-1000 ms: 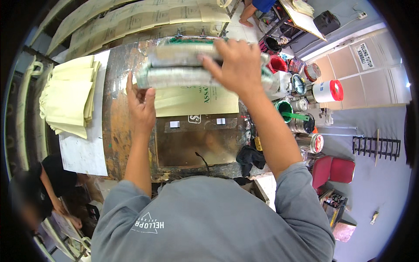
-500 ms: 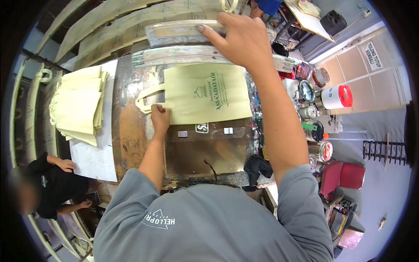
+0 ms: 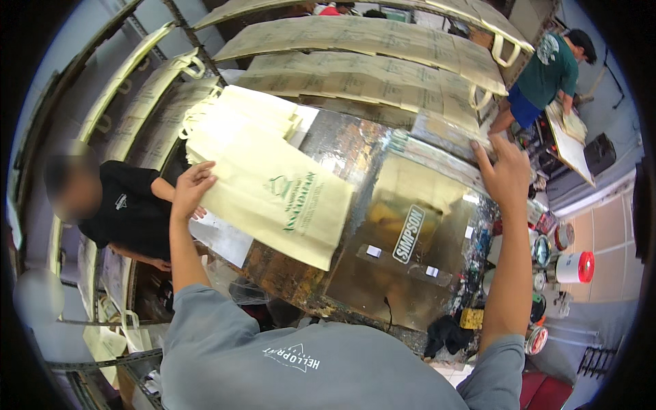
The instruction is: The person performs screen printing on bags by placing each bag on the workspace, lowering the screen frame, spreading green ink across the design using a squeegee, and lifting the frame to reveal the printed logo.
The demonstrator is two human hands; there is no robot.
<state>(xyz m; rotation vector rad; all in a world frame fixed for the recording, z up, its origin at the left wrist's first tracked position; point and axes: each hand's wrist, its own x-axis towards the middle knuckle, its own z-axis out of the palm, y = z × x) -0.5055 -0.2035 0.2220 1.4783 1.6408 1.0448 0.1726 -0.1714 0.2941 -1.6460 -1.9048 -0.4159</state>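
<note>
My left hand (image 3: pixel 193 190) pinches the left edge of a pale yellow cloth bag (image 3: pixel 273 225) with a green print. The bag is tilted and overlaps a stack of plain pale bags (image 3: pixel 256 113), whose lower part it hides. My right hand (image 3: pixel 504 167) is closed around the right end of a long, raised screen-printing frame (image 3: pixel 444 164) at the far side of the worktable. In front of that frame lies a brown, shiny printing board (image 3: pixel 369 287) with a lettered sticker and small white tabs.
Racks of printed bags (image 3: pixel 355 41) stand behind and to the left. A person in black (image 3: pixel 133 205) is close on the left; another in green (image 3: pixel 553 72) works far right. Paint tubs (image 3: pixel 574 266) line the right side. A black cloth (image 3: pixel 447 335) lies at the table's near edge.
The printed bag has left the board and moved leftward with my left hand, over the stack. My right hand stays on the frame. The view has swung left.
</note>
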